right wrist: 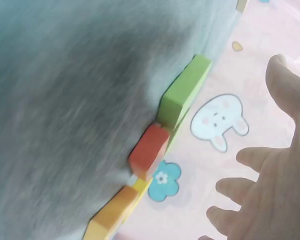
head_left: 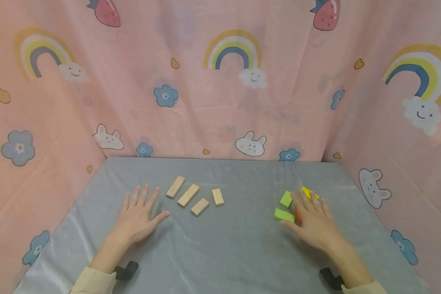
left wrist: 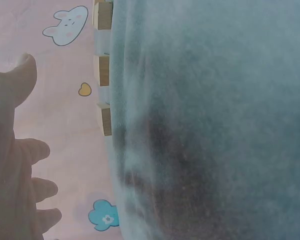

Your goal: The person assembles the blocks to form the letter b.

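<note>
At the left, the left hand [head_left: 137, 218] is positioned palm down with its fingers straight and spread, the thumb extended to the right; it holds nothing. A black wrist device [head_left: 126, 270] projects beside the wrist, above a cream sleeve [head_left: 93, 281]. To the right of the left index fingertip and thumb lie four plain wooden blocks, pale and sharp-cornered: a long block [head_left: 175, 187] nearest the index fingertip, a second long block [head_left: 188, 195] beside it, a short block [head_left: 200, 207] to the right of the thumb tip, and a short, visibly grained block [head_left: 218, 197] farthest from those fingers. The first three slant alike, with gaps between them. Grey cloth [head_left: 239, 241] spans the wide interval between the two thumbs; its far edge runs beyond all fingertips, against a pink curtain [head_left: 191, 134] printed with rainbows, clouds, flowers and rabbits. At the right, the right hand [head_left: 314, 226] also has straight, spread fingers and grips nothing. One green block [head_left: 286, 199] lies left of its index fingertip; another green block [head_left: 284, 214] lies just beyond its thumb tip. A red-orange block [right wrist: 149, 150] is partly hidden beneath the hand in the head view; a yellow block [head_left: 305, 191] shows around the fingertips.
</note>
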`<state>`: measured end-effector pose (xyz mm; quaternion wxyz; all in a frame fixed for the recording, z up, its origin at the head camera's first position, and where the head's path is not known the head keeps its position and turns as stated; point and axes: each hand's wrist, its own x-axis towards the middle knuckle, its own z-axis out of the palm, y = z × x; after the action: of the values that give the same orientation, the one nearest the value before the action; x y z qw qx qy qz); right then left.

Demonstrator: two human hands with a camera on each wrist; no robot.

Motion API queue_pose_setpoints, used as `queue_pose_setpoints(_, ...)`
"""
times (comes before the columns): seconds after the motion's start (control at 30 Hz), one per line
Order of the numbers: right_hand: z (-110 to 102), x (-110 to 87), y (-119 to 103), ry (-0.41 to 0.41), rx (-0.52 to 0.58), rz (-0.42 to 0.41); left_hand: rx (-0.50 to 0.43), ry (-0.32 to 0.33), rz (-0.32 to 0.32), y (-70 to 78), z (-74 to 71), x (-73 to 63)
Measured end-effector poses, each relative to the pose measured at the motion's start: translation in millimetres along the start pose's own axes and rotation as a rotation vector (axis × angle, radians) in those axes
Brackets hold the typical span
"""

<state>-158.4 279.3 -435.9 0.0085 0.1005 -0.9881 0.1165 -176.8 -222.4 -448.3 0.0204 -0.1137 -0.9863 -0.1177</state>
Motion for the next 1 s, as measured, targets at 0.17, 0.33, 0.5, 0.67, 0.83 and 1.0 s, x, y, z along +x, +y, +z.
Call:
queue_pose_setpoints(0.17,0.6,5.5,-8.8,0.016,-0.003,-0.062,-0.001,0.002,0.006,1.0,1.4,1.5)
queue_pose_setpoints(0.33,1.7,12.9,-20.6,0.008,-0.006,-0.086,0.004,0.015,0.032,4.2,2.7,3.7)
queue_pose_setpoints(0.5,3.0,18.6,-30.2,0.008,-0.019,-0.097,0.007,0.055,0.081,7.9,4.9,7.4)
queue_pose_setpoints(0.67,4.3,26.3,-38.5,0.019,-0.033,-0.117,-0.012,0.076,0.104,12.5,6.0,10.1)
queue_pose_setpoints(0.83,4.9,33.7,-47.9,0.005,-0.021,-0.130,-0.037,0.093,0.125,16.4,8.7,13.7)
queue_pose_setpoints(1.0,6.4,39.9,-58.0,0.013,0.026,-0.155,-0.063,0.109,0.144,21.8,11.1,19.2)
